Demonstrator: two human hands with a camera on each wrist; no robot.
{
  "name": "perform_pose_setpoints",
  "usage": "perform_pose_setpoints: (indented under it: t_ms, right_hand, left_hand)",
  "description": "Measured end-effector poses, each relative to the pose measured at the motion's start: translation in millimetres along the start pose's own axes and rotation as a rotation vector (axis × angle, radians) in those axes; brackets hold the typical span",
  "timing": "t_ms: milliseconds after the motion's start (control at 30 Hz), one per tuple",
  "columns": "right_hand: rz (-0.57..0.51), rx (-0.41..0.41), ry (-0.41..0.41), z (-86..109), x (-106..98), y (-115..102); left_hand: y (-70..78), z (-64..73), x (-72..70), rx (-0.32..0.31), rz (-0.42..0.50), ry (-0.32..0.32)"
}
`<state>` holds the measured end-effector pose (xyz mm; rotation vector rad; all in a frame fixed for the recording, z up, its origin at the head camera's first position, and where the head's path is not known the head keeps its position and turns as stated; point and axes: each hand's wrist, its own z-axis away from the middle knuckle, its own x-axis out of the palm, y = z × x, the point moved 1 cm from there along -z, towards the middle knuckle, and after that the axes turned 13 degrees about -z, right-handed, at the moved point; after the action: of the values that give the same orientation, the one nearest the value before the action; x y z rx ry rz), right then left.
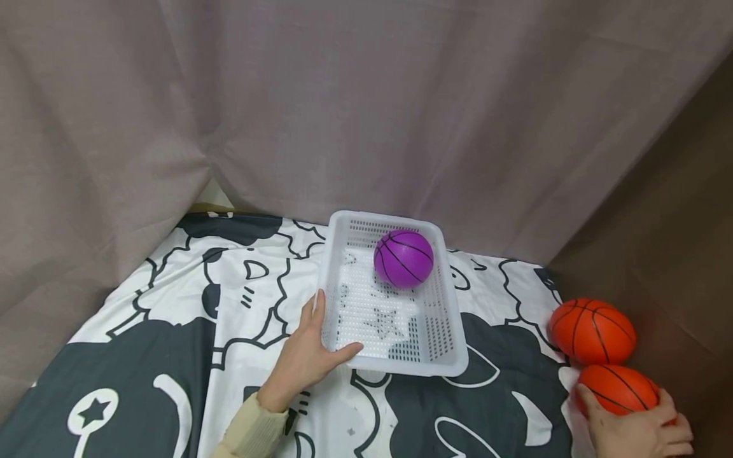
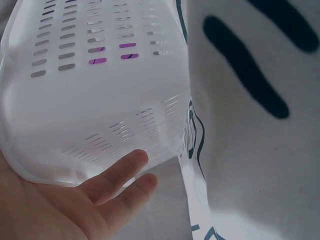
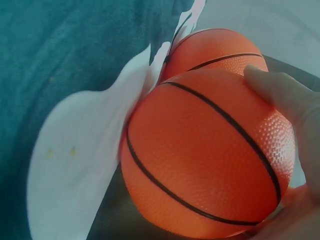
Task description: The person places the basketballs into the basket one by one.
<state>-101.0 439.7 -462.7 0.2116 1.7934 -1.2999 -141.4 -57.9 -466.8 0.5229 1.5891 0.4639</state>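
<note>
A white plastic basket (image 1: 451, 305) with slotted sides lies on the patterned cloth, and a purple toy basketball (image 1: 403, 259) sits inside toward its back. My left hand (image 1: 309, 353) holds the basket at its near left corner, thumb over the rim, fingers (image 2: 120, 175) along the outside wall. At the far right, my right hand (image 1: 638, 429) grips an orange toy basketball (image 1: 618, 388) from its near side. The thumb (image 3: 275, 82) lies on the ball in the right wrist view; most other fingers are hidden there. A second orange basketball (image 1: 592, 331) is right behind the gripped one.
A black-and-white cartoon-print cloth (image 1: 252, 299) covers the surface. Grey-brown curtain fabric (image 1: 321, 108) hangs along the back, and a darker brown panel (image 1: 676, 286) stands on the right, close beside the orange balls.
</note>
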Motion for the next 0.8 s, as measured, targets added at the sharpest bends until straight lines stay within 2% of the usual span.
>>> perform_pose_setpoints:
  t_ms: [133,300,567,800]
  right_hand:
    - [-0.009,0.008,0.043,3.1,-2,1]
    - [-0.043,-0.033,0.073,5.1,-5,-1]
    - [-0.151,-0.046,0.03,11.2,-6,-13]
    - [-0.19,-0.047,-0.034,16.9,-2,-22]
  left_hand:
    - [0.3,0.3,0.6,0.008,0.002,0.004]
    - [0.7,-0.1,0.5,0.005,-0.002,0.012]
    - [0.2,-0.6,0.7,0.008,0.003,0.012]
    - [1.2,-0.4,0.4,0.007,0.005,0.012]
